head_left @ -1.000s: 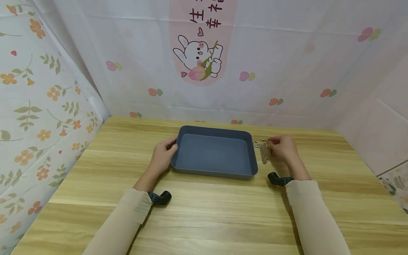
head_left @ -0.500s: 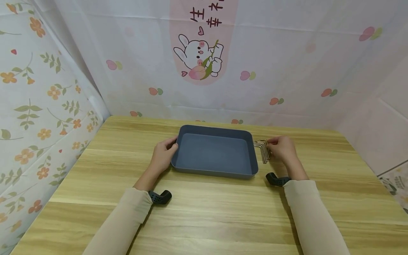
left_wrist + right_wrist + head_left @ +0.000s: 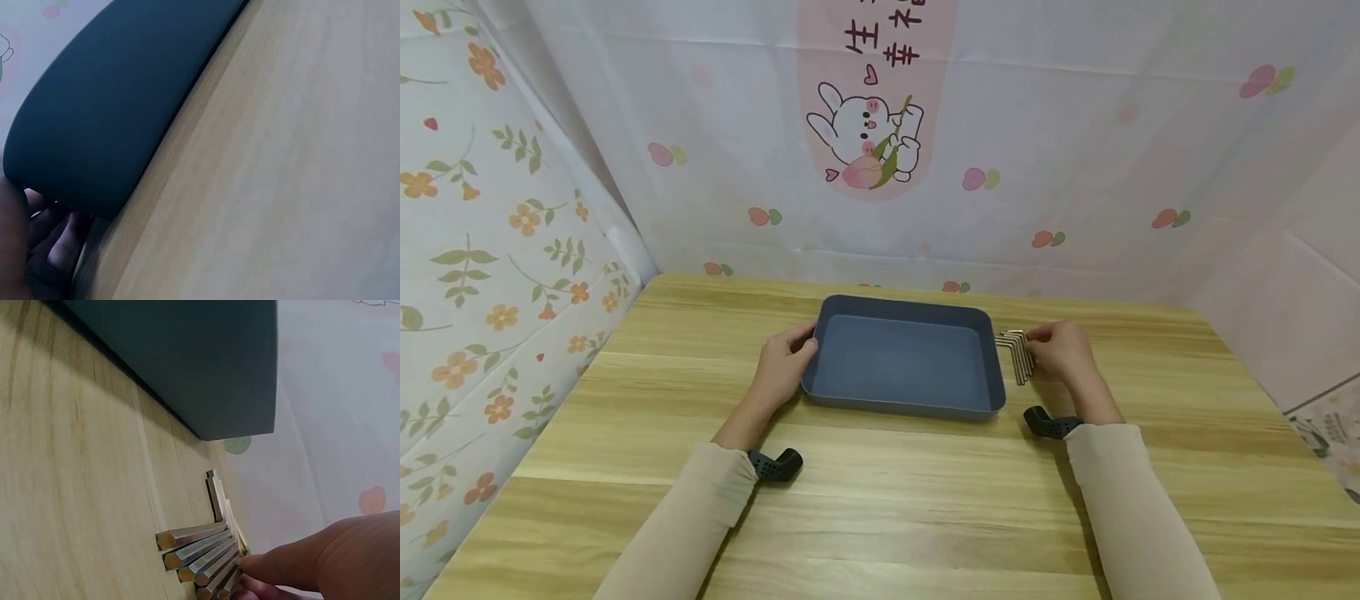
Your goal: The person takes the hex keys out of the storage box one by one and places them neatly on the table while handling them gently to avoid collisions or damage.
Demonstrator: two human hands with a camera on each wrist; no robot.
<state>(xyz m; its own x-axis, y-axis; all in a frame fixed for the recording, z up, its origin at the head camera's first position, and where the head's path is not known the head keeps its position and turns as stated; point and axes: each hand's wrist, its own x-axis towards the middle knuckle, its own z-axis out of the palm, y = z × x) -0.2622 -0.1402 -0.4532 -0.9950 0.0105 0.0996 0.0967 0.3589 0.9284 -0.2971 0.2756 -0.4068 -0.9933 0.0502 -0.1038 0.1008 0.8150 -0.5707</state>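
Note:
A dark blue-grey rectangular tray (image 3: 898, 360) with low walls sits on the wooden table. My left hand (image 3: 781, 364) grips its left side, thumb at the rim; in the left wrist view curled fingers (image 3: 59, 240) show under the tray's corner. Just beyond its right wall, several L-shaped hex keys (image 3: 1019, 360) lie nested side by side, long arms toward me. At the right end of that row my right hand (image 3: 1060, 346) pinches the outermost hex key. The right wrist view shows the thumb (image 3: 281, 565) against it, with the other fingers mostly hidden.
The wooden table (image 3: 880, 508) runs back to a printed curtain (image 3: 1075, 150), and a floral cloth (image 3: 497, 275) hangs on the left. A dark camera mount sits on each wrist, the left one (image 3: 777, 465) and the right one (image 3: 1051, 423).
My right hand has moved slightly left, bringing the hex key it pinches down against the row of others. The left hand and the tray have stayed put.

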